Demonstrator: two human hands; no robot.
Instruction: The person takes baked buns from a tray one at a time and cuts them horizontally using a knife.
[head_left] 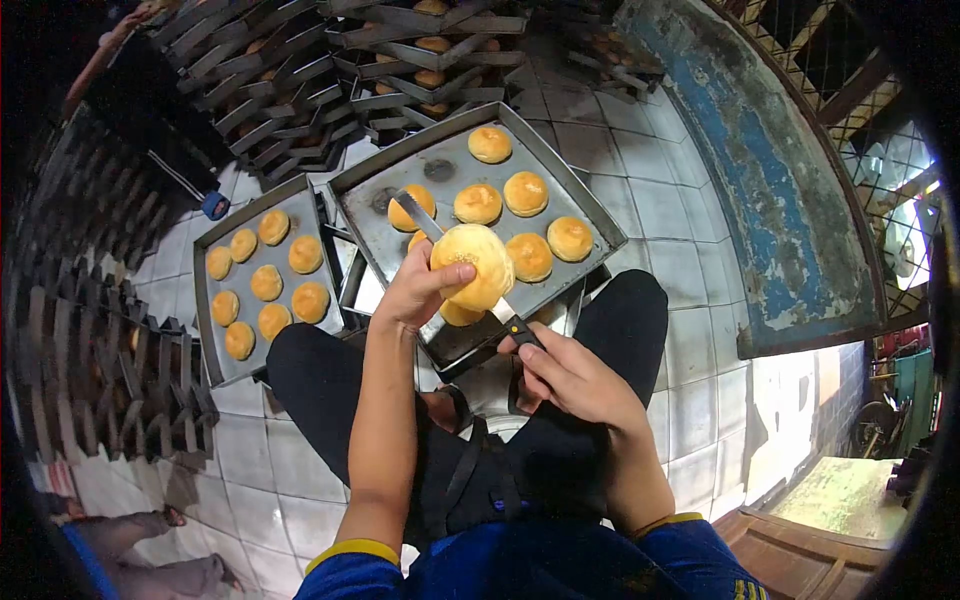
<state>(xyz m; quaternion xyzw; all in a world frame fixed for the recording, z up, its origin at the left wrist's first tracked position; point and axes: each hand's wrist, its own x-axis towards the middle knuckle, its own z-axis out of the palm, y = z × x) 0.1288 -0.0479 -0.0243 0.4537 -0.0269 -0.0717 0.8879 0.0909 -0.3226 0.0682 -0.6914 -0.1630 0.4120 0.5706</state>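
On a clock face centred on the held bun (470, 262), with twelve at the top of the view, the left hand (425, 288) comes in from eight o'clock, closed on the bun with its thumb pressed over the top face. The right hand (580, 378), at four to five o'clock, is wrapped around the black handle of the knife (524, 333); the two hands are apart. The knife's blade runs from the handle toward eleven o'clock, its middle hidden by the bun and its far end showing beyond; whether it cuts through the bun or lies behind it, I cannot tell. The bun is held above the near part of the large tray (605, 238), where more golden buns (526, 193) sit spread from ten o'clock round to three, with another partly hidden at six. The smaller tray (232, 370), at nine o'clock, bears nine buns. Metal racks (290, 100) with buns on them stand from ten to twelve o'clock, and a worn blue panel (720, 140) is at two o'clock. Another person's legs (165, 560) show at seven to eight o'clock, well apart from both hands.
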